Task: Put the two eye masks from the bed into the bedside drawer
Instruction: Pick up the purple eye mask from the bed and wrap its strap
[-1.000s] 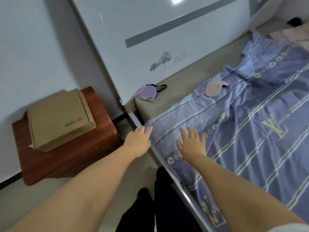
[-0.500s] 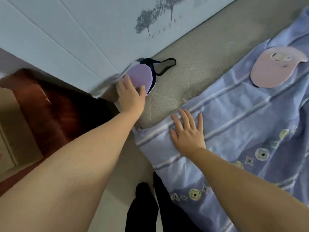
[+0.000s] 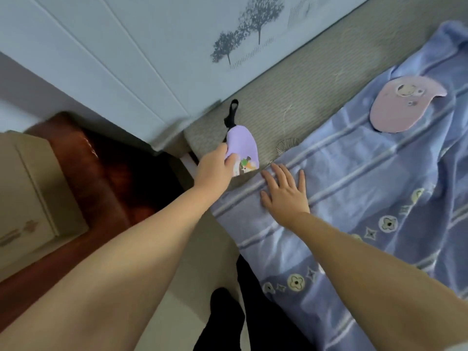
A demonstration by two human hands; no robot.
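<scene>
While pinched at one edge by left hand [image 3: 215,165] fingers, purple eye mask [image 3: 242,153] dangles beside headboard [image 3: 152,72]; strap may snag. Right hand [image 3: 285,192] flat, fingers spread, holding nothing. Pink eye mask [image 3: 402,107] far from headboard corner, easily forgotten.

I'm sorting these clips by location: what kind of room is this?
Most likely a bedroom: a bed with a blue striped blanket against a white headboard, and a wooden bedside cabinet next to it.

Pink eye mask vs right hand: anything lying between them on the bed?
Nothing. In the head view, only the blue striped blanket stretches between the right hand and the pink eye mask; no object lies on it.
</scene>
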